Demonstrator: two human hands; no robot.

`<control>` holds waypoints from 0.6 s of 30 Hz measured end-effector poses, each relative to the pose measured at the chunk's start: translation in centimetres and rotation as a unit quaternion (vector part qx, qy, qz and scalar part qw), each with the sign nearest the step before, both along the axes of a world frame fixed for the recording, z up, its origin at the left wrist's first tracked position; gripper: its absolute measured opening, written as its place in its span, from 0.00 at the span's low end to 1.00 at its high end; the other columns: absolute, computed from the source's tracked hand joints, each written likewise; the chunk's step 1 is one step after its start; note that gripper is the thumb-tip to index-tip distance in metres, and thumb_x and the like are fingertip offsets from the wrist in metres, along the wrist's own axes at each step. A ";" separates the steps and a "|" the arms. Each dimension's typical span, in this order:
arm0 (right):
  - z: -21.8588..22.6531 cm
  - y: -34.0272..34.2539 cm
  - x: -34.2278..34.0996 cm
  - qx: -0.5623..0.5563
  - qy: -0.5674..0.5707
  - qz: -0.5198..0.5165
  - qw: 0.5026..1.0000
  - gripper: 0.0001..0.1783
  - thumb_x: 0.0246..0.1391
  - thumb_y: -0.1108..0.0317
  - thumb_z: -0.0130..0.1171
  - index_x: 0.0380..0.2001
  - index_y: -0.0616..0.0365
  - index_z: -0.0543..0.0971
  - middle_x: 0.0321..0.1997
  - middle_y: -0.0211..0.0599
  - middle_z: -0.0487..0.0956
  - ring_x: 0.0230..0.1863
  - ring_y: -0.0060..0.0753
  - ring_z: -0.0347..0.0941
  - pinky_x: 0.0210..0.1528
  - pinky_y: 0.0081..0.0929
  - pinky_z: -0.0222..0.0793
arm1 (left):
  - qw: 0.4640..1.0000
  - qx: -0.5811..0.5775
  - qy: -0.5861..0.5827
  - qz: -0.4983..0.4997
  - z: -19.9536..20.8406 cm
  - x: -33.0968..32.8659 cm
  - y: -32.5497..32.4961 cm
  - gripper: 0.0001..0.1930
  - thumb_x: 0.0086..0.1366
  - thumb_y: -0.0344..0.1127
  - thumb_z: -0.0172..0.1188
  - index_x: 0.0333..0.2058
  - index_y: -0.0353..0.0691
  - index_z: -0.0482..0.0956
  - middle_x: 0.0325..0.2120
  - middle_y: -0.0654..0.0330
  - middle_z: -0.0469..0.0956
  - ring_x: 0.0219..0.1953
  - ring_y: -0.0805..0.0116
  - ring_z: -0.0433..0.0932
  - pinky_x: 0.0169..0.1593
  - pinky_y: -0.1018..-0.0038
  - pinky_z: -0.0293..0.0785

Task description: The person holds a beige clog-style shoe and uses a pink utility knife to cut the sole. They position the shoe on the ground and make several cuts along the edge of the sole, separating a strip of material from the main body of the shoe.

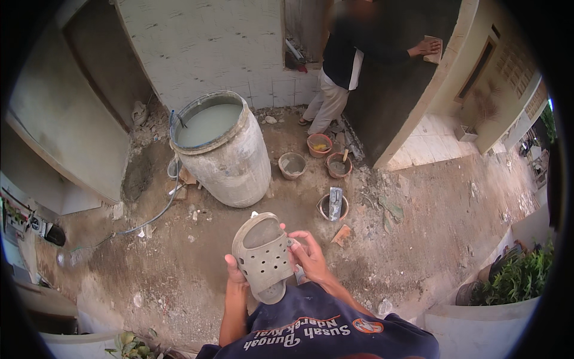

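A grey-beige foam clog (pixel 266 258) with round holes across its upper is held up in front of my body, its strap end pointing away. My left hand (pixel 235 274) grips it from the left side, the thumb raised along the edge and the other fingers hidden behind the shoe. On the right side, my right hand (pixel 308 256) pinches the clog's edge near the strap's round rivet. Whatever else the right fingertips may hold is too small to make out.
A large barrel (pixel 236 170) of cloudy water stands ahead, a hose (pixel 161 209) beside it. Buckets (pixel 292 166) sit nearby, one bearing a trowel-like tool (pixel 335 203). At the back right a co-worker (pixel 344 66) presses a block to the dark wall (pixel 394 107). Rubble litters the ground.
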State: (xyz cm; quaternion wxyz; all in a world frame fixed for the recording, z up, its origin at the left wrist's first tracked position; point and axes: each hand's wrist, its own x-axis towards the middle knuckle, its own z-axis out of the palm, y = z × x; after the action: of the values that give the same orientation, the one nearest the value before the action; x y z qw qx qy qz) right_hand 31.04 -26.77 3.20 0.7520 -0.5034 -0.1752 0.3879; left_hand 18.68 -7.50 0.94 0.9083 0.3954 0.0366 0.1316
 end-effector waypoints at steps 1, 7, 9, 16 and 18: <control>-0.1 0.0 0.3 0.020 0.019 -0.007 1.000 0.18 0.80 0.64 0.52 0.66 0.54 0.65 0.34 0.38 0.81 0.27 0.26 0.75 0.29 0.27 0.72 | 1.000 0.002 0.004 0.023 0.3 0.2 0.1 0.68 0.56 0.90 0.53 0.77 0.35 0.56 0.72 0.44 0.68 0.69 0.51 0.74 0.66 0.52 0.79; -0.9 -0.6 2.3 0.067 0.017 0.043 0.997 0.17 0.80 0.64 0.51 0.64 0.56 0.64 0.41 0.44 0.83 0.34 0.30 0.80 0.33 0.32 0.78 | 0.999 -0.007 -0.023 0.036 4.0 2.6 -1.1 0.68 0.54 0.91 0.52 0.77 0.37 0.58 0.70 0.42 0.69 0.66 0.48 0.77 0.65 0.50 0.80; -0.9 -0.7 2.7 0.075 0.002 0.063 0.995 0.16 0.80 0.65 0.50 0.64 0.56 0.64 0.43 0.46 0.83 0.35 0.31 0.81 0.34 0.33 0.79 | 0.998 -0.037 -0.051 -0.002 5.1 3.7 -1.5 0.70 0.53 0.92 0.53 0.78 0.38 0.56 0.71 0.39 0.68 0.66 0.46 0.77 0.65 0.49 0.80; 0.0 -0.8 3.1 0.038 -0.075 0.018 0.996 0.13 0.80 0.67 0.49 0.61 0.59 0.65 0.47 0.49 0.82 0.30 0.30 0.80 0.31 0.30 0.77 | 0.999 -0.011 -0.026 -0.030 4.6 3.9 -1.4 0.70 0.55 0.92 0.49 0.79 0.35 0.52 0.73 0.36 0.64 0.69 0.42 0.73 0.67 0.47 0.79; 0.0 -0.8 3.3 0.015 -0.063 0.009 0.998 0.14 0.80 0.67 0.49 0.62 0.59 0.65 0.46 0.48 0.81 0.28 0.27 0.78 0.28 0.26 0.73 | 0.996 -0.084 0.004 -0.041 3.4 3.9 -1.2 0.69 0.58 0.92 0.44 0.78 0.34 0.54 0.71 0.36 0.67 0.65 0.43 0.77 0.64 0.48 0.82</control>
State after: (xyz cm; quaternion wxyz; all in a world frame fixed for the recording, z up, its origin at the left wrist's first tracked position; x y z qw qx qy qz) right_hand 34.30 -27.59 3.20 0.7431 -0.5142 -0.2326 0.3596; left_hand 22.60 -8.73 4.34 0.9428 0.3195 0.0351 0.0888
